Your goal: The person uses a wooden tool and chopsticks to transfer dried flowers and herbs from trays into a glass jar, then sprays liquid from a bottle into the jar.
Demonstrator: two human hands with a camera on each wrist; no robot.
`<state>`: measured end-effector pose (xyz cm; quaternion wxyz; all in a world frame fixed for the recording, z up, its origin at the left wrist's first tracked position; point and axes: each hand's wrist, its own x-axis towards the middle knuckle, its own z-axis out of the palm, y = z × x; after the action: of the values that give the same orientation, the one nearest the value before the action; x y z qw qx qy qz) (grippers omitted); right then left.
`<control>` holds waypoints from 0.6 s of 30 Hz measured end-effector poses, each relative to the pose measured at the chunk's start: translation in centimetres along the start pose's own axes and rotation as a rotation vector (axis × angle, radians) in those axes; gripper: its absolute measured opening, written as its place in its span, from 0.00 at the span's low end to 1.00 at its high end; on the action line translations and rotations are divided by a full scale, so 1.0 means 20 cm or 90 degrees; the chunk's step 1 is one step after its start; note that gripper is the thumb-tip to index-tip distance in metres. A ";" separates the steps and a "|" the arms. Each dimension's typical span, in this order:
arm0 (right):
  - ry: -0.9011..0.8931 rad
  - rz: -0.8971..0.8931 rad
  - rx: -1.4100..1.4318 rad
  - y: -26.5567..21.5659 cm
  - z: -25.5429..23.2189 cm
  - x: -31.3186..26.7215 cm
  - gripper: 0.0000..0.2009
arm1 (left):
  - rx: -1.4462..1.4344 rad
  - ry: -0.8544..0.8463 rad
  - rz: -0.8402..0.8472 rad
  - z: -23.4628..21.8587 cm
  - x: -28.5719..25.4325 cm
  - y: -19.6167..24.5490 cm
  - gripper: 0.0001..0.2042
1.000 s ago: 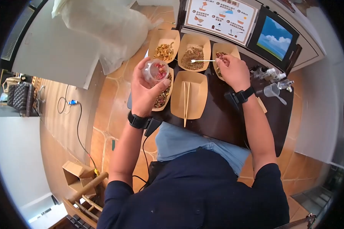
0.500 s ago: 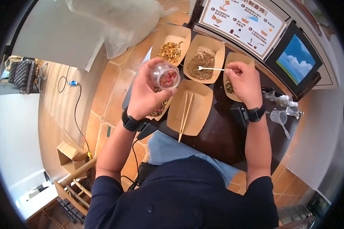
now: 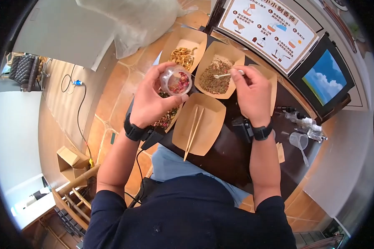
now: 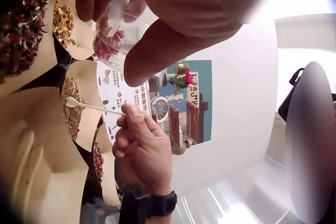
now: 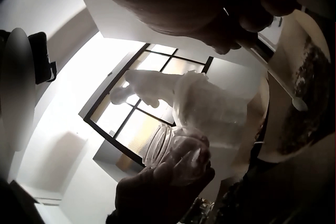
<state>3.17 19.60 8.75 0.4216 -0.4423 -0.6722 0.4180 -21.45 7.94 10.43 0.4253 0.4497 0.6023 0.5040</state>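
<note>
My left hand point(image 3: 149, 101) grips a small clear jar point(image 3: 168, 78) holding pink-red dried petals, tipped so its round mouth shows in the head view. Between thumb and fingers, my right hand point(image 3: 254, 95) pinches a thin white spoon point(image 4: 97, 107). Its small bowl hangs over a paper tray point(image 3: 222, 49) of crumbled brown-green herbs. Below the jar, partly covered by my left hand, is a tray of mixed red and green dried petals point(image 3: 166, 118). Wooden chopsticks point(image 3: 194, 133) lie across a bare paper tray point(image 3: 210, 124) in front.
Another tray point(image 3: 191, 39) with yellow-brown dried pieces stands at the back left. My right hand partly hides a further tray point(image 3: 271, 76). Small clear bottles point(image 3: 305, 122) and a measuring cup point(image 3: 298, 141) sit at the right, below a screen point(image 3: 326, 79) and a printed sheet point(image 3: 270, 31).
My right hand has come left, off the right tray toward the herb tray, still pinching the spoon. The jar stays in my left hand, its tilt slightly changed. The head view has turned.
</note>
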 end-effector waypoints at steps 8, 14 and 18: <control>-0.055 0.210 0.217 0.03 -0.03 0.01 0.16 | 0.075 0.021 0.053 0.02 0.02 -0.01 0.40; -0.065 0.193 0.124 0.03 0.03 0.00 0.17 | 0.108 0.038 0.059 0.03 0.02 -0.03 0.40; -0.066 0.138 -0.002 0.09 0.01 0.01 0.18 | 0.155 0.019 0.044 0.03 0.02 -0.01 0.42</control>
<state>3.30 20.11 7.08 0.3383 -0.4905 -0.6420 0.4825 -20.89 8.37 10.19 0.3413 0.5105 0.6495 0.4483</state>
